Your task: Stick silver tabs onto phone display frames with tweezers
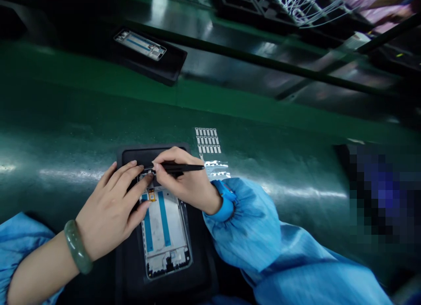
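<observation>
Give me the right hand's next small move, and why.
Perhaps press the black tool gently at the far end of the phone frame: the right hand points it there, and the left hand rests at that end, seemingly steadying it.

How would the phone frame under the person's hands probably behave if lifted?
The phone frame is probably stiff, as it looks like a flat, rimmed plate. It looks thin, so may feel light. The small orange piece looks like thin film and could bend.
</observation>
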`<action>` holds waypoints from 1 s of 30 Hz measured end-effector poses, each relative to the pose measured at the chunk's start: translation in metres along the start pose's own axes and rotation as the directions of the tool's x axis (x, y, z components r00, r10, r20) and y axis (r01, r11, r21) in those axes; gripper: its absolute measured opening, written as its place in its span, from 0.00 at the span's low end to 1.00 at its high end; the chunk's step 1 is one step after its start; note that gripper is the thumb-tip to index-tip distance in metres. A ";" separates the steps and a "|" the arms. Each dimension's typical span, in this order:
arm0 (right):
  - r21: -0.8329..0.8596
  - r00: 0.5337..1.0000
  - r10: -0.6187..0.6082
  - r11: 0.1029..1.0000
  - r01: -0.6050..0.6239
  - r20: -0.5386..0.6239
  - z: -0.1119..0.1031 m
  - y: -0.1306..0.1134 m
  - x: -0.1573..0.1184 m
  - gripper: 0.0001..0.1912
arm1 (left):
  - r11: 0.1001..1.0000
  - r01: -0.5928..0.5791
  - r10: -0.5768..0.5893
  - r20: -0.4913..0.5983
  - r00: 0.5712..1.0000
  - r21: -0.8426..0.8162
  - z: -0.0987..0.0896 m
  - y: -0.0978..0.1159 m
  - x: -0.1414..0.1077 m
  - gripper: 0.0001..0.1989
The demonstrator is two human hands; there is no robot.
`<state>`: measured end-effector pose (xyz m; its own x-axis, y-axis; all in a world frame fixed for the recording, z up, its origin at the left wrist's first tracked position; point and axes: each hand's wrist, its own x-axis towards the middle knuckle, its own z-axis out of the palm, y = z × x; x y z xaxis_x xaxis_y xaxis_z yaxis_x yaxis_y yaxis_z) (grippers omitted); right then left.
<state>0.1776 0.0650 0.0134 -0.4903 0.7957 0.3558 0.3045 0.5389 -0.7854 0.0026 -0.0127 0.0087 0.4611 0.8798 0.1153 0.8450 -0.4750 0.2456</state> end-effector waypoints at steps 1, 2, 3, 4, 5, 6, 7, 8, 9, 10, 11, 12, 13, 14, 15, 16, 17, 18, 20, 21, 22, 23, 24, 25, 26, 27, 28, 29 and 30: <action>0.014 1.000 0.014 1.000 -0.013 -0.005 -0.001 0.000 0.000 0.04 | 1.000 0.001 -0.001 0.001 1.000 0.000 0.000 0.000 0.000 0.21; 0.025 1.000 0.027 0.999 -0.027 -0.004 -0.001 0.000 0.001 0.04 | 1.000 0.003 -0.003 0.003 1.000 0.000 0.000 0.000 0.000 0.21; 0.031 0.999 0.038 0.999 -0.038 0.001 -0.001 0.001 0.001 0.04 | 1.000 0.004 -0.004 0.004 1.000 0.000 0.000 0.001 0.000 0.21; 0.033 0.999 0.042 0.999 -0.042 0.005 -0.001 0.001 0.001 0.03 | 1.000 0.005 -0.005 0.004 1.000 -0.001 0.000 0.001 0.000 0.21; 0.034 0.999 0.040 0.999 -0.040 0.006 -0.001 0.002 0.001 0.03 | 1.000 0.006 -0.006 0.001 1.000 -0.002 0.000 0.001 0.000 0.21; 0.033 0.999 0.032 0.999 -0.032 0.003 0.000 0.002 0.001 0.03 | 1.000 0.006 -0.006 -0.004 1.000 -0.003 0.000 0.001 0.000 0.21; 0.032 1.000 0.021 0.999 -0.021 -0.004 0.000 0.002 0.001 0.04 | 1.000 0.007 -0.007 -0.008 1.000 -0.003 0.000 0.001 0.000 0.20; 0.031 1.000 0.009 0.999 -0.009 -0.012 0.001 0.003 0.000 0.04 | 1.000 0.007 -0.007 -0.011 1.000 -0.003 -0.001 0.001 0.000 0.20; 0.030 1.000 -0.002 1.000 0.002 -0.018 0.002 0.003 0.000 0.04 | 1.000 0.007 -0.007 -0.014 1.000 -0.002 -0.001 0.001 0.001 0.20; 0.026 1.000 -0.009 1.000 0.009 -0.019 0.002 0.003 0.000 0.04 | 1.000 0.005 -0.005 -0.015 1.000 -0.002 0.000 0.001 0.001 0.20; 0.020 1.000 -0.012 1.000 0.013 -0.019 0.003 0.004 0.000 0.04 | 1.000 0.003 -0.003 -0.015 1.000 -0.002 0.000 0.001 0.001 0.20; 0.014 1.000 -0.014 1.000 0.014 -0.018 0.003 0.004 0.000 0.03 | 1.000 0.001 -0.001 -0.016 1.000 -0.004 0.000 0.001 0.001 0.20; 0.009 1.000 -0.015 1.000 0.015 -0.017 0.003 0.004 0.000 0.03 | 1.000 0.000 -0.001 -0.017 1.000 -0.005 0.000 0.001 0.001 0.20; 0.005 1.000 -0.016 1.000 0.016 -0.016 0.003 0.004 0.000 0.03 | 1.000 0.001 -0.001 -0.017 1.000 -0.006 0.000 0.001 0.001 0.20; 0.003 1.000 -0.017 1.000 0.017 -0.016 0.003 0.004 0.001 0.03 | 1.000 0.003 -0.003 -0.016 1.000 -0.007 0.000 0.001 0.001 0.20; 0.001 1.000 -0.018 1.000 0.018 -0.016 0.003 0.003 0.001 0.03 | 1.000 0.004 -0.004 -0.016 1.000 -0.006 0.001 0.001 0.001 0.20; 0.000 1.000 -0.019 1.000 0.019 -0.016 0.003 0.003 0.001 0.04 | 1.000 0.005 -0.005 -0.015 1.000 -0.006 0.001 0.001 0.001 0.20; -0.002 1.000 -0.021 1.000 0.021 -0.015 0.003 0.003 0.001 0.04 | 1.000 0.005 -0.005 -0.013 1.000 -0.005 0.001 0.001 0.001 0.20; -0.007 1.000 -0.021 1.000 0.021 -0.012 0.003 0.003 0.001 0.04 | 1.000 0.002 -0.002 -0.009 1.000 -0.003 0.001 0.001 0.001 0.20; -0.007 1.000 -0.019 1.000 0.019 -0.010 0.003 0.003 0.002 0.03 | 1.000 0.001 -0.001 -0.008 1.000 -0.003 0.001 0.001 0.001 0.20; -0.005 1.000 -0.016 1.000 0.016 -0.008 0.003 0.003 0.002 0.03 | 1.000 0.002 -0.002 -0.008 1.000 -0.003 0.001 0.001 0.001 0.20; -0.002 1.000 -0.012 1.000 0.012 -0.007 0.003 0.003 0.002 0.03 | 1.000 0.003 -0.003 -0.010 1.000 -0.004 0.001 0.001 0.001 0.20; 0.001 1.000 -0.009 1.000 0.009 -0.007 0.003 0.003 0.002 0.03 | 1.000 0.004 -0.004 -0.013 1.000 -0.005 0.001 0.001 0.001 0.20; 0.000 1.000 -0.010 1.000 0.010 -0.006 0.003 0.003 0.002 0.03 | 1.000 0.005 -0.005 -0.014 1.000 -0.006 0.001 0.001 0.001 0.20; -0.004 1.000 -0.013 1.000 0.013 -0.005 0.003 0.003 0.002 0.03 | 1.000 0.005 -0.005 -0.015 1.000 -0.006 0.001 0.001 0.001 0.20; -0.011 1.000 -0.017 1.000 0.017 -0.004 0.003 0.003 0.002 0.03 | 1.000 0.003 -0.003 -0.014 1.000 -0.006 0.001 0.001 0.001 0.20; -0.017 1.000 -0.022 1.000 0.022 -0.002 0.003 0.003 0.002 0.03 | 1.000 0.002 -0.002 -0.013 1.000 -0.006 0.001 0.001 0.001 0.20; -0.022 1.000 -0.024 0.999 0.024 0.000 0.003 0.003 0.002 0.03 | 1.000 0.002 -0.002 -0.011 1.000 -0.005 0.001 0.001 0.001 0.20; -0.025 1.000 -0.025 0.999 0.025 0.002 0.003 0.003 0.002 0.03 | 1.000 0.003 -0.003 -0.009 1.000 -0.004 0.001 0.001 0.001 0.20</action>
<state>0.1754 0.0676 0.0099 -0.4994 0.7812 0.3747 0.3123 0.5657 -0.7632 0.0041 -0.0124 0.0078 0.4561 0.8814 0.1230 0.8453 -0.4723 0.2498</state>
